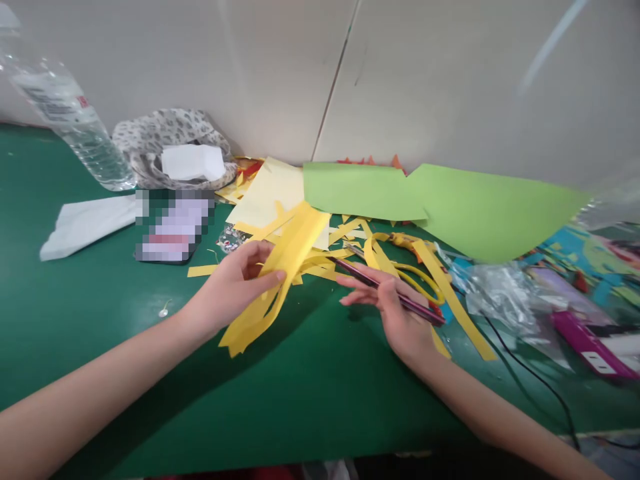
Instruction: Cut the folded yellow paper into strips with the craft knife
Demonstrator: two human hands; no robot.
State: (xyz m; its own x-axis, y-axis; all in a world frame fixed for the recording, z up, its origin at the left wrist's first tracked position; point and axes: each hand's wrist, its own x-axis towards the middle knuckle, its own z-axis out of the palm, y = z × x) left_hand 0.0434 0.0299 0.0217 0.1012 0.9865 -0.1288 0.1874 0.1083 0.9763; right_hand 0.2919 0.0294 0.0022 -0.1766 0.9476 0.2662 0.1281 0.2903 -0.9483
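Note:
My left hand (245,283) is closed on a bunch of yellow paper strips (295,250), thumb on top and fingers behind. The bunch is held above the table, its lower ends fanned apart. In my right hand (400,310) lies a slim dark purple pen (407,303), held between thumb and fingers with its tip pointing left toward the yellow paper. The tip looks close to the strips; whether it touches them I cannot tell. Loose yellow strips (453,303) lie behind and beside my right hand, near yellow-handled scissors or pliers (403,241), partly covered.
Green paper sheets (480,213) and a cream sheet (267,190) lie by the wall. At left stand a water bottle (75,110) and a spotted cloth bag (170,127), with a phone (175,230) before them. Clear plastic (503,293), a magenta power strip (590,347) and a black cable (530,373) lie right.

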